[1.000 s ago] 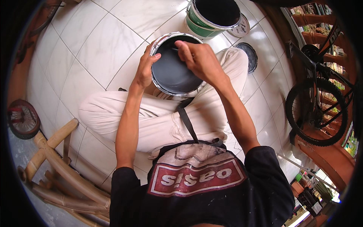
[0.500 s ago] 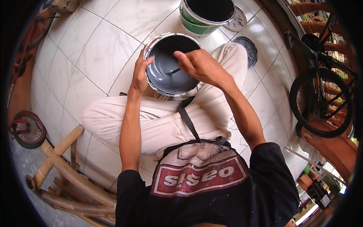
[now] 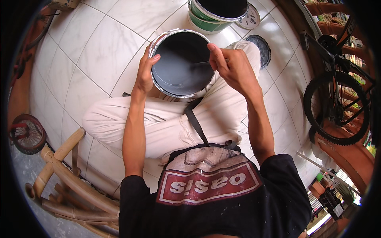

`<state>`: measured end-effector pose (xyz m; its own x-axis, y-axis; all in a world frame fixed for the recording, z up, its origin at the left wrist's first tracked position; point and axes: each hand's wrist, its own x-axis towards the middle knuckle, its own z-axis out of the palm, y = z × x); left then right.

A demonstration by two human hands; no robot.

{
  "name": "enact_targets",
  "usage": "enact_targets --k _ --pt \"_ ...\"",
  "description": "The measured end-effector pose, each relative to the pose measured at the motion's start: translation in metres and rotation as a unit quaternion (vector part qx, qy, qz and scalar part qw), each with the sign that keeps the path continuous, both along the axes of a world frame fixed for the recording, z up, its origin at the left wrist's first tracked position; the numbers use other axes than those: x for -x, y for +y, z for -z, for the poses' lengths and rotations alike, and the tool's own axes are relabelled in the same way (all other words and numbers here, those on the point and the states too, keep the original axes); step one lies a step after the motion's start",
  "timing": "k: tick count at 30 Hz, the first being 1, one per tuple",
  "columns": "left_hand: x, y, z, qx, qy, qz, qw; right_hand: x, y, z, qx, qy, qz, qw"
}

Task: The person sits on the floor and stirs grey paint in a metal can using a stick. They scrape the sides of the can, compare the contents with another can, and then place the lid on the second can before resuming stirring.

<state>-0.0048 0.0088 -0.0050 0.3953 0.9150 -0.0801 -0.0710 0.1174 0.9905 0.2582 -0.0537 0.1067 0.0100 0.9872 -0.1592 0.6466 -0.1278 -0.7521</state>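
A round tub (image 3: 154, 81) with a paint-smeared white rim rests at my crossed legs. Dark grey paint (image 3: 170, 75) fills its lower part, with faint swirl lines on the surface. My left hand (image 3: 145, 74) is closed on the tub's left side, its thumb over the rim. Above the right rim, my right hand (image 3: 235, 70) is closed around a thin dark stirring stick (image 3: 203, 63), thumb pointing up. The stick reaches across into the tub; its far end is blurred and hard to make out against the paint.
Beyond the tub stands a green-and-white bucket (image 3: 206, 25) with dark contents. A pale lid (image 3: 250, 19) and a dark-smeared lid (image 3: 260, 48) lie on the tiles (image 3: 99, 47) beside it. A bicycle (image 3: 335, 107) is at right, a bamboo frame (image 3: 75, 174) at lower left.
My right hand has moved right with the stick, from over the paint to the tub's right rim. The left hand keeps its grip on the tub.
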Motion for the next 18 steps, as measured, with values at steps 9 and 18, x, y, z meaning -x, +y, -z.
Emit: enact_targets --k 9,18 --pt "-0.002 -0.003 -0.002 0.017 -0.003 0.011 1.0 -0.024 -0.037 0.015 -0.013 0.008 0.023 1.0" --pt "-0.004 -0.006 -0.004 -0.058 0.033 0.021 0.998 -0.011 -0.039 0.019 -0.141 -0.235 -0.003 0.962"
